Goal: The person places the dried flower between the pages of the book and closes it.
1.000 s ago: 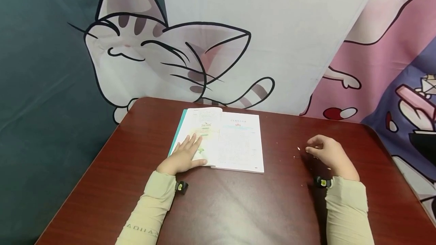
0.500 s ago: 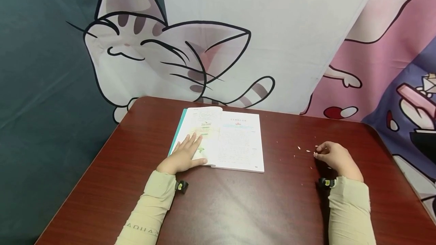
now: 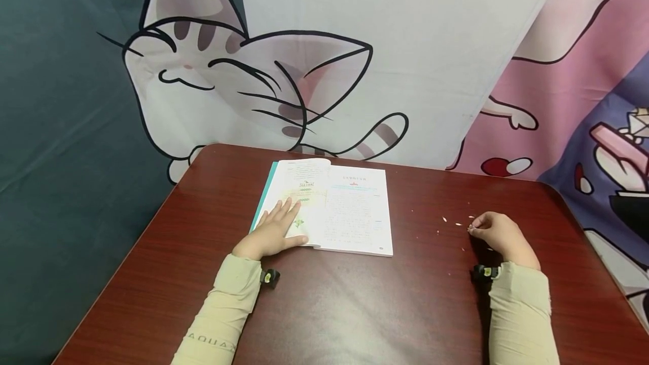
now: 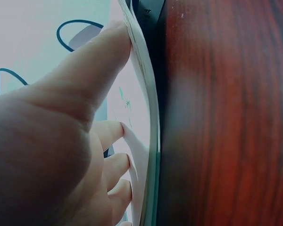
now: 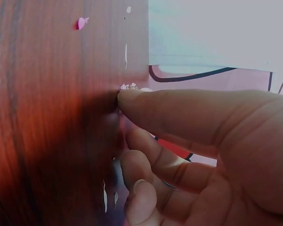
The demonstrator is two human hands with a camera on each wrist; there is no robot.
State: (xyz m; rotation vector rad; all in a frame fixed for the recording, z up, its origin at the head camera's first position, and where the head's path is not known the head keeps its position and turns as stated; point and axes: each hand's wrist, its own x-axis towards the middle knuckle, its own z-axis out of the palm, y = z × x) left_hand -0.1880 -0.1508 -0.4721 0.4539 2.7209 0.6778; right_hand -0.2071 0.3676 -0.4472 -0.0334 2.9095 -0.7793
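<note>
My left hand (image 3: 274, 235) lies with spread, straight fingers on the left page of an open book (image 3: 357, 213). The left wrist view shows the thumb (image 4: 101, 61) along the page by the book's near edge. Over on the right, my right hand (image 3: 502, 235) is low at the table, thumb and forefinger together. They pinch tiny pale scraps (image 5: 128, 86), which poke out at the thumb tip; their kind is too small to tell. Its other fingers curl loosely. Several white slivers (image 3: 444, 219) lie left of that hand, and a pink scrap (image 5: 81, 23) shows in the right wrist view.
The reddish-brown wooden table (image 3: 365, 308) reaches back to a cloth backdrop (image 3: 431, 61) printed with cartoon cats. Small crumbs are scattered between the book and my right hand. Each wrist wears a small black device (image 3: 271, 279).
My right hand has shifted slightly right and toward me, and its thumb and forefinger have come together on the scraps. Slivers it covered now show. My left hand has stayed put.
</note>
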